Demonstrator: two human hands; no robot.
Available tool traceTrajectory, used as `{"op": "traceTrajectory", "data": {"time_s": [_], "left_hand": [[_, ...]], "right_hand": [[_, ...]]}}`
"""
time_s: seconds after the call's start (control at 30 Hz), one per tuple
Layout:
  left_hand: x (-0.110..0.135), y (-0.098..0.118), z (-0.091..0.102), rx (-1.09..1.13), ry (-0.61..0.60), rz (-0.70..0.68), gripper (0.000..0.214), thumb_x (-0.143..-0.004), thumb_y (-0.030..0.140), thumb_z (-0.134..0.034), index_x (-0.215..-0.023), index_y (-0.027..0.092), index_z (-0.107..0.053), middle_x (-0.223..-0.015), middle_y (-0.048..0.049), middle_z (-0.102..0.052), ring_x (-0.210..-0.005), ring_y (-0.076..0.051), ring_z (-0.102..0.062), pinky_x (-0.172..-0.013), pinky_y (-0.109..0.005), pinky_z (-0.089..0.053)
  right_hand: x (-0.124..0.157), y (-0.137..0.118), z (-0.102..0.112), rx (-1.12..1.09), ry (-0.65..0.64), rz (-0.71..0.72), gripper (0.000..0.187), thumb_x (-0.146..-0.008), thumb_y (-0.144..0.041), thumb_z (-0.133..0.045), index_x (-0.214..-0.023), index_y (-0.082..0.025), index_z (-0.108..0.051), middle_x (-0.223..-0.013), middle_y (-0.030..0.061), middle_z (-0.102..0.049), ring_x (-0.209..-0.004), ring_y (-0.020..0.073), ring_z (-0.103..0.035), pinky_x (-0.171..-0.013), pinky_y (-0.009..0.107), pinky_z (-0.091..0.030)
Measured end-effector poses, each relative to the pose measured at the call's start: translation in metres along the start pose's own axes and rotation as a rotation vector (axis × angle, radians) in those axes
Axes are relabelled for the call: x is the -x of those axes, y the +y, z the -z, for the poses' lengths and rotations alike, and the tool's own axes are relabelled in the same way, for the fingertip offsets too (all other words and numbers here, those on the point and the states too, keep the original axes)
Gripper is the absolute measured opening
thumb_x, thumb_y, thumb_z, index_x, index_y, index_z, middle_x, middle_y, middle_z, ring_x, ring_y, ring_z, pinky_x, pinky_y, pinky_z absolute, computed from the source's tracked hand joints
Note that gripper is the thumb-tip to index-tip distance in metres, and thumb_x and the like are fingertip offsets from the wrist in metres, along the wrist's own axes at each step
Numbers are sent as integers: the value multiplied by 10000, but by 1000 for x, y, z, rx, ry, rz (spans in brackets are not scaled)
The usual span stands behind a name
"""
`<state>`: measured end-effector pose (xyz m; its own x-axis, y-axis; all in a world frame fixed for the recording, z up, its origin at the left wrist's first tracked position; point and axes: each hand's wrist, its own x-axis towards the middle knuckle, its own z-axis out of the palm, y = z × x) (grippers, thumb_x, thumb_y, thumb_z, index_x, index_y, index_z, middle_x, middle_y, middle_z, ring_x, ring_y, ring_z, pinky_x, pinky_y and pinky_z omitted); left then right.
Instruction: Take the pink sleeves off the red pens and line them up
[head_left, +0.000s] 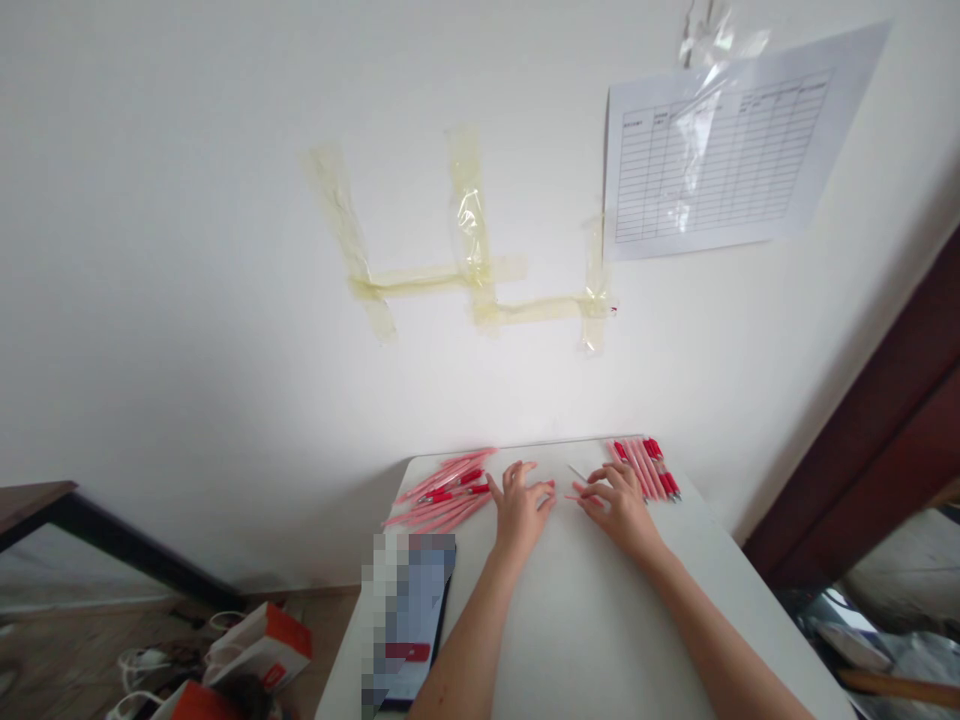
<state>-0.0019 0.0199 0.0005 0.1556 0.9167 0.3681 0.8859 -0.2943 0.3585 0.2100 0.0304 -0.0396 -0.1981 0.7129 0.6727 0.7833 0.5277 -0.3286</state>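
Observation:
My left hand (521,508) is over the middle of the white table (585,620), thumb and forefinger pinched on a small red pen part that mostly hides behind the fingertips. Facing it, my right hand (624,510) has its fingers closed on a pink pen barrel (573,497). A thin pale stick, perhaps a refill (576,471), shows just beyond the right fingertips. To the left lies a loose pile of pink pen barrels (442,512) with several red pen pieces (469,478) among them. Beside my right hand, red and pink pens (646,468) lie in a row.
A phone or tablet (420,620), partly pixelated, lies along the table's left edge. The white wall (225,300) behind bears yellowed tape (469,210) and a printed sheet (720,160). White and orange bags (259,645) stand on the floor at left; dark wood (862,450) rises at right.

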Motion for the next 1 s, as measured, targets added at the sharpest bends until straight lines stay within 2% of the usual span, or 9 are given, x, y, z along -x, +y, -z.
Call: {"op": "traceTrajectory", "data": {"time_s": [1.0], "left_hand": [[1, -2, -3, 58, 23, -45, 117, -819, 308, -764, -925, 358, -764, -1392, 1, -575, -1390, -287, -414, -1177, -767, -73]], "right_hand": [[0, 0, 0, -19, -9, 31, 111, -890, -331, -677, -956, -303, -762, -1053, 73, -678, -1122, 298, -525, -958, 518, -481]]}}
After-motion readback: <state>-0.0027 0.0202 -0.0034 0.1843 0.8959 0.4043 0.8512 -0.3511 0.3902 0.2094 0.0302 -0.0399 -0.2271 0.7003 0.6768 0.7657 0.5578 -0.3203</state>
